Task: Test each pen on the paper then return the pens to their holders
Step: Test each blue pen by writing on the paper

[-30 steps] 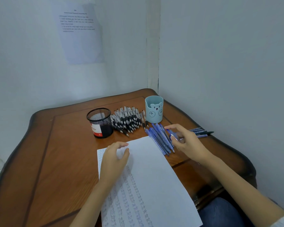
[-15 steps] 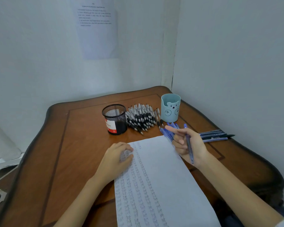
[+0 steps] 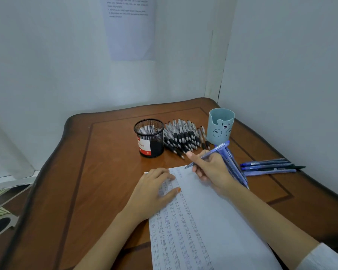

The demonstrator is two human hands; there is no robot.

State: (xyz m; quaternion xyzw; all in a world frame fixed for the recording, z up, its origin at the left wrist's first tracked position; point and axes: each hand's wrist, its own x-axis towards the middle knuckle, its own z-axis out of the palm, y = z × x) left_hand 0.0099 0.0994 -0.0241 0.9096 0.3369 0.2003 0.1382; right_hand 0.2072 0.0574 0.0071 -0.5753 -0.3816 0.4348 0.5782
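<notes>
A white sheet of paper (image 3: 219, 215), covered in columns of small handwritten words, lies on the brown wooden table (image 3: 105, 172) in front of the person. The left hand (image 3: 154, 190) rests flat on the sheet's upper left corner with its fingers (image 3: 165, 175) straight and slightly spread, and the thumb lies on the written lines. The right hand (image 3: 211, 169) pinches a slim blue click pen (image 3: 218, 149) between thumb and curled fingers. The pen slants, with its tip at the top edge of the sheet and its far end pointing toward the back right. Whether the tip touches the paper cannot be told.

Behind the right hand, a fan of similar blue pens (image 3: 237, 170) lies on the table just beside the sheet's right edge. A second small bundle of blue pens (image 3: 269, 166) lies further right, near the wall. At the back stands a round black wire-mesh holder (image 3: 149, 137) with a red and white label. Next to it is a heap of black-and-grey pens (image 3: 183, 137), then a pale blue cup-shaped holder with a bear face (image 3: 220, 124). A printed notice sheet (image 3: 131, 30) hangs on the wall above the table.
</notes>
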